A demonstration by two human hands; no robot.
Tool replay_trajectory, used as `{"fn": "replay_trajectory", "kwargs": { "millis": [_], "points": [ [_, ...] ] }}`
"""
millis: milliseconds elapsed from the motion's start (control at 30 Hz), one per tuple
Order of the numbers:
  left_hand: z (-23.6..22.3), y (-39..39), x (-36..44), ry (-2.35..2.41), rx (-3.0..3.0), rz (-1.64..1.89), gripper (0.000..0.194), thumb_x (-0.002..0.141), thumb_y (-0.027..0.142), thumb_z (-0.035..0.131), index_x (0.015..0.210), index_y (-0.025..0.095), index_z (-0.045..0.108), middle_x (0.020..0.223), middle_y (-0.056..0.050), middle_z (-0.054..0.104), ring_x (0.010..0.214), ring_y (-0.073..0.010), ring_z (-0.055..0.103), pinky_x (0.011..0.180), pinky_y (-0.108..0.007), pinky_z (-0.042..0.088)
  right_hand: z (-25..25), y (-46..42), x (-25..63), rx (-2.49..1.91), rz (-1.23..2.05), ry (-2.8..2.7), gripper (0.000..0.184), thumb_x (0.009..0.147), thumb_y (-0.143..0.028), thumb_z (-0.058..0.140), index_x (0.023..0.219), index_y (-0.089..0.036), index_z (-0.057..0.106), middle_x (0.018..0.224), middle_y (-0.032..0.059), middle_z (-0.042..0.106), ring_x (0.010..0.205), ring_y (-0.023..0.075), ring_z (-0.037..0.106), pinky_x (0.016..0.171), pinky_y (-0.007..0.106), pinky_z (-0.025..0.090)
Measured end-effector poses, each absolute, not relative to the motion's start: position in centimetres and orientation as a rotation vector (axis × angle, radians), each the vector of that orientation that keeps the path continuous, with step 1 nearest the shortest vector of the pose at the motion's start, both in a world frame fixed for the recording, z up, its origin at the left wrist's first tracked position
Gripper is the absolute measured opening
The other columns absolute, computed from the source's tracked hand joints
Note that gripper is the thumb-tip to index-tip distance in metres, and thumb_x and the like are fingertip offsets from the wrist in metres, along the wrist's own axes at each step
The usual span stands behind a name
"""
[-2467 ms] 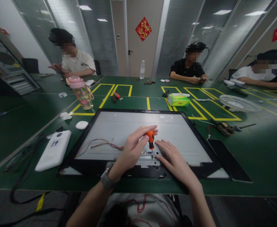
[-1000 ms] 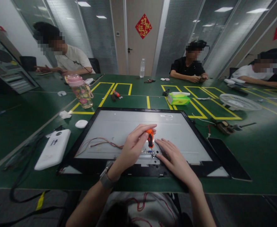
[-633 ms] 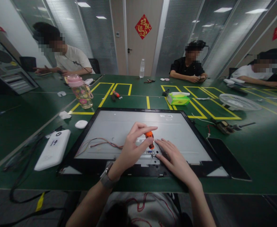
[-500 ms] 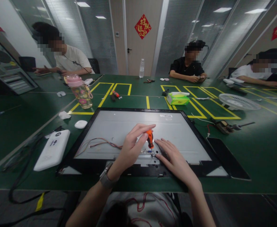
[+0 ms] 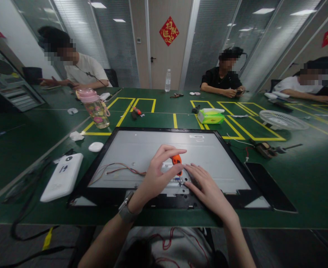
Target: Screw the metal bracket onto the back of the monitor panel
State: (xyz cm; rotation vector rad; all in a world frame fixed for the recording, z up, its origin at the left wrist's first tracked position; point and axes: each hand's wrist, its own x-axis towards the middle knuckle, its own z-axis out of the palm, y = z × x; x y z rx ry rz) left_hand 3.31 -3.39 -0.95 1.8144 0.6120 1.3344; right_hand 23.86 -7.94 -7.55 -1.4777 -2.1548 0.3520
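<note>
A flat display panel [image 5: 130, 145] with a black frame lies on the table in front of me. My left hand [image 5: 162, 165], with a watch on its wrist, has thumb and fingers around the orange handle of a screwdriver [image 5: 177, 160]. The screwdriver stands nearly upright, its tip down at a small circuit board [image 5: 177, 179] near the panel's front edge. My right hand [image 5: 204, 182] rests with fingers stretched out on the panel, fingertips beside the board and the screwdriver's tip. Thin wires [image 5: 122, 167] run left from under my left hand.
Left of the panel lie a white power bank [image 5: 62, 178], a white case [image 5: 96, 146] and a pink-lidded bottle [image 5: 94, 108]. A black phone [image 5: 270, 186] touches the right side. Beyond are a tissue pack [image 5: 211, 116] and a white round grille [image 5: 283, 120]. Several people sit across.
My left thumb has moved right and down across the screwdriver handle, and the fingers have shifted slightly. The right hand stays where it was.
</note>
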Motion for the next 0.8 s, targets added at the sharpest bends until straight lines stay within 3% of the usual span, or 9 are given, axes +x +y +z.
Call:
{"fn": "replay_trajectory", "kwargs": {
  "millis": [67,233,367,567,800],
  "points": [
    [-1.03,-3.35,3.32,0.634,1.839,1.367,0.025,0.088,0.025,0.059,0.111,0.022,0.068,0.098,-0.007,0.057,0.094,-0.0172,0.055,0.089,-0.033,0.046,-7.54,-7.94,23.84,-1.487,0.357,-2.161,0.048,0.094,-0.040,0.048,0.141,-0.029,0.043,0.143,0.0048,0.050,0.135,0.0264,0.041,0.113,0.053,0.032],
    [-0.95,-3.41,3.19,0.598,1.746,1.285,0.034,0.095,0.022,0.043,0.125,0.020,0.058,0.106,-0.009,0.061,0.099,-0.0177,0.058,0.089,-0.033,0.048,-7.34,-7.97,23.79,-1.490,0.361,-2.152,0.048,0.094,-0.041,0.048,0.140,-0.029,0.043,0.141,0.0052,0.052,0.134,0.0267,0.043,0.113,0.053,0.033],
    [-1.04,-3.32,3.11,0.653,1.826,1.346,0.029,0.088,0.023,0.058,0.116,0.021,0.066,0.102,-0.008,0.059,0.097,-0.0176,0.057,0.091,-0.033,0.047,-7.38,-7.98,23.82,-1.485,0.364,-2.157,0.049,0.094,-0.041,0.048,0.141,-0.029,0.043,0.142,0.0048,0.051,0.135,0.0264,0.042,0.113,0.052,0.032],
    [-0.60,-3.68,2.79,0.525,1.895,1.297,0.035,0.094,0.017,0.045,0.125,0.021,0.059,0.108,-0.009,0.065,0.101,-0.0179,0.060,0.090,-0.035,0.049,-7.49,-8.00,23.86,-1.497,0.360,-2.166,0.049,0.094,-0.040,0.048,0.142,-0.028,0.041,0.144,0.0048,0.049,0.136,0.0260,0.040,0.114,0.052,0.031],
    [-0.12,-3.55,2.50,0.548,2.084,1.304,0.032,0.086,0.016,0.060,0.118,0.018,0.062,0.103,-0.009,0.071,0.094,-0.0172,0.066,0.088,-0.035,0.054,-7.52,-7.94,23.80,-1.469,0.337,-2.161,0.050,0.094,-0.040,0.048,0.142,-0.029,0.041,0.143,0.0055,0.050,0.134,0.0268,0.043,0.113,0.054,0.032]
  ]
}}
